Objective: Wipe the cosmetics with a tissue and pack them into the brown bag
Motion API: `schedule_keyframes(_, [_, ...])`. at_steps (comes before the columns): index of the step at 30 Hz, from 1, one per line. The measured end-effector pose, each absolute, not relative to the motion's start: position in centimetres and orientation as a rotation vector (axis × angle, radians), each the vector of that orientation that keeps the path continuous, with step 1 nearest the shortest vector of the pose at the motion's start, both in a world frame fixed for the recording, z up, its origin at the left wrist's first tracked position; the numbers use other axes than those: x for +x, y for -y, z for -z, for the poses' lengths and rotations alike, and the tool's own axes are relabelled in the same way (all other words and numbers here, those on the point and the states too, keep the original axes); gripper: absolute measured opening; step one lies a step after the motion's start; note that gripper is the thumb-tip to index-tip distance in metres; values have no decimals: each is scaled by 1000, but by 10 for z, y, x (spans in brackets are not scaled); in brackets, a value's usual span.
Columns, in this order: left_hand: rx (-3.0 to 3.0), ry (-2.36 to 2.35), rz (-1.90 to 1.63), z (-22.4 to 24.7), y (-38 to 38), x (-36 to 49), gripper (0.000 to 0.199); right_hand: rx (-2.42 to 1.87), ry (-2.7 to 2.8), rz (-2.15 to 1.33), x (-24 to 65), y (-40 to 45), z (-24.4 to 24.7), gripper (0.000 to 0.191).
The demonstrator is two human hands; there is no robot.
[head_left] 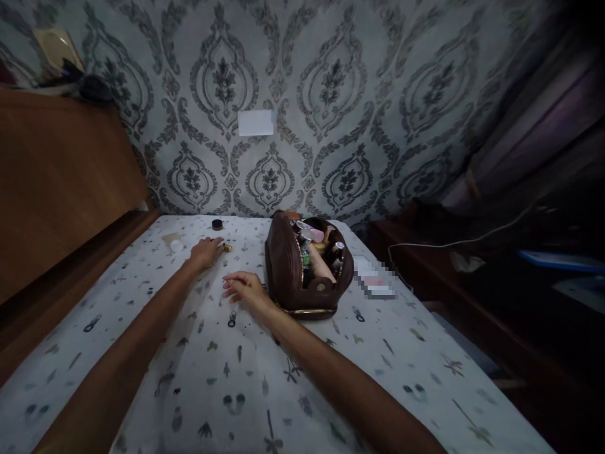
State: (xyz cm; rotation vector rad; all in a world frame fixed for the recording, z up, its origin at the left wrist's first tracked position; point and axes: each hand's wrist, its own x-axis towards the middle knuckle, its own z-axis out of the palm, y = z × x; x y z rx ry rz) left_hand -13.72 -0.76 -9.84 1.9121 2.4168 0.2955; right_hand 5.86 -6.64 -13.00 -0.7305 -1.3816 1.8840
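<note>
My left hand (pixel 207 253) is low over the patterned sheet, fingers closed at a small gold-coloured tube (pixel 227 248) that pokes out past the fingertips; its exact kind is too small to make out. To the right and nearer to me, my right hand (pixel 244 290) hovers with loosely bent fingers apart and nothing in them. Right beside that hand stands a dark brown cosmetic bag (pixel 283 265), unzipped at the top. Packed inside are several bottles and tubes, among them a beige tube (pixel 322 263) and a pink-capped item (pixel 316 235).
A round black-lidded jar (pixel 217 224) and a small white-capped tube (pixel 176 245) lie on the sheet (pixel 265 378). Right of the bag is a blurred-out flat item (pixel 377 280). A wooden headboard-like panel (pixel 61 189) borders the left; a white cable (pixel 439 243) runs at right.
</note>
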Motion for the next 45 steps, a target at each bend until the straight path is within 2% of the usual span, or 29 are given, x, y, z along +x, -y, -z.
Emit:
schedule_keyframes(8, [2179,-2324,-18,81,29,-132,40,-660,968,-1953,58,59,159,43])
schedule_keyframes(17, [2409,-2275,-34,89,120,-77,33,-589,945,-1910,53,60,163,45])
schedule_keyframes(23, [2328,-2313,-389,107,127,-81,40,-584,1041,-1898,55,61,164,49])
schedule_keyframes(29, [2230,-2113,-708,119,127,-88,40,-549,1155,-1917,58,64,160,55])
schedule_keyframes(37, [1981,-2103,-930,112,128,-81,36,-555,1219,-1922,60,69,155,50])
schedule_keyframes(45, [1598,-1840,-1288,116,125,-84,33,-567,1139,-1919,60,69,153,42])
